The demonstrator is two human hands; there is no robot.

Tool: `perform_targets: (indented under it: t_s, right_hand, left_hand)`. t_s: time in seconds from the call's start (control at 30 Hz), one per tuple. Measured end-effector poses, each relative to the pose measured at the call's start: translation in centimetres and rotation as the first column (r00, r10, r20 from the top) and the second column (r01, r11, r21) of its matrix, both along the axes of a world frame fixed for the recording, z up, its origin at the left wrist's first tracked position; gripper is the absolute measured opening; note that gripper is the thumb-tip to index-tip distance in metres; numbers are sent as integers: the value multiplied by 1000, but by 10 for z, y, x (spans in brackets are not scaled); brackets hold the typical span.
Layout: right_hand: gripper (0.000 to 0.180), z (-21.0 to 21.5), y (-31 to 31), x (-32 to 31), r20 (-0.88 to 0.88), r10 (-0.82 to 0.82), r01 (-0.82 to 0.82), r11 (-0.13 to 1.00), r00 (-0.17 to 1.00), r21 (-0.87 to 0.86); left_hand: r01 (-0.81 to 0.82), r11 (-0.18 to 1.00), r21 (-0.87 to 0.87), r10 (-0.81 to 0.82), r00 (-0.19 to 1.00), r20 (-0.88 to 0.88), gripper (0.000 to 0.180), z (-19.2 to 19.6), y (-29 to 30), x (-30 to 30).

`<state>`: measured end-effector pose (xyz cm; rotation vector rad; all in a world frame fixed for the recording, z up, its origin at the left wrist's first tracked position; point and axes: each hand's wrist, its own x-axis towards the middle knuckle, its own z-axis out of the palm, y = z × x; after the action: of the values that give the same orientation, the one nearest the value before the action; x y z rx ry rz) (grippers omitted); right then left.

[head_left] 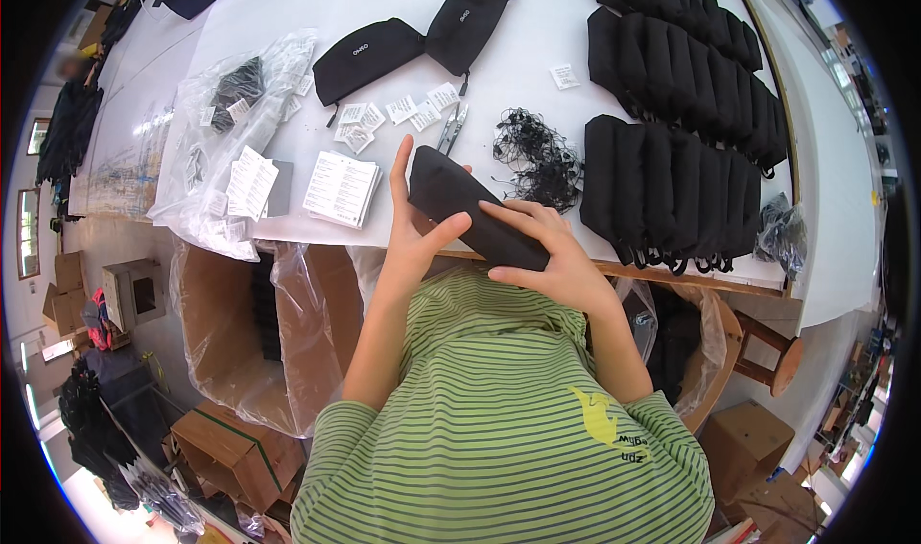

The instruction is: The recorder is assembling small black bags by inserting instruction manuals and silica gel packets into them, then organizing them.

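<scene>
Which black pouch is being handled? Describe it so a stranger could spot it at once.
Start at the white table and go to its near edge, in front of the green striped shirt. The pouch lies slanted there, gripped by the left hand and right hand. It alone is held; the other pouches lie in rows or as a pair.

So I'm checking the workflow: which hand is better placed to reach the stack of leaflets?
Probably the left hand: it grips the black pouch at the end nearest the leaflets, which lie to its left. The right hand is farther.
</scene>
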<state>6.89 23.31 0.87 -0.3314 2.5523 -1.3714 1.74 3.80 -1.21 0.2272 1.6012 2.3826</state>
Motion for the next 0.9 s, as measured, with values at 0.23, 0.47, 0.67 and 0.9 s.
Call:
perform_targets:
  t_s: [0.23,0.47,0.67,0.9]
  right_hand:
    - [69,-4,-4,-1,239,-50,137,922,970,-363]
    - [56,-14,8,-4,303,-36,158,908,952,-389]
    - [48,-3,30,2,421,-24,211,891,907,-402]
    - [54,3,175,62,410,-467,603,410,783,-685]
  left_hand:
    - [-82,997,0,82,993,89,87,-3,2,1]
    - [-250,917,-312,222,967,-124,57,-2,-5,-3]
    - [-297,898,-325,245,950,-193,16,-8,-17,-13]
    - [-582,450,-677,212,807,-552,24,-46,-106,-46]
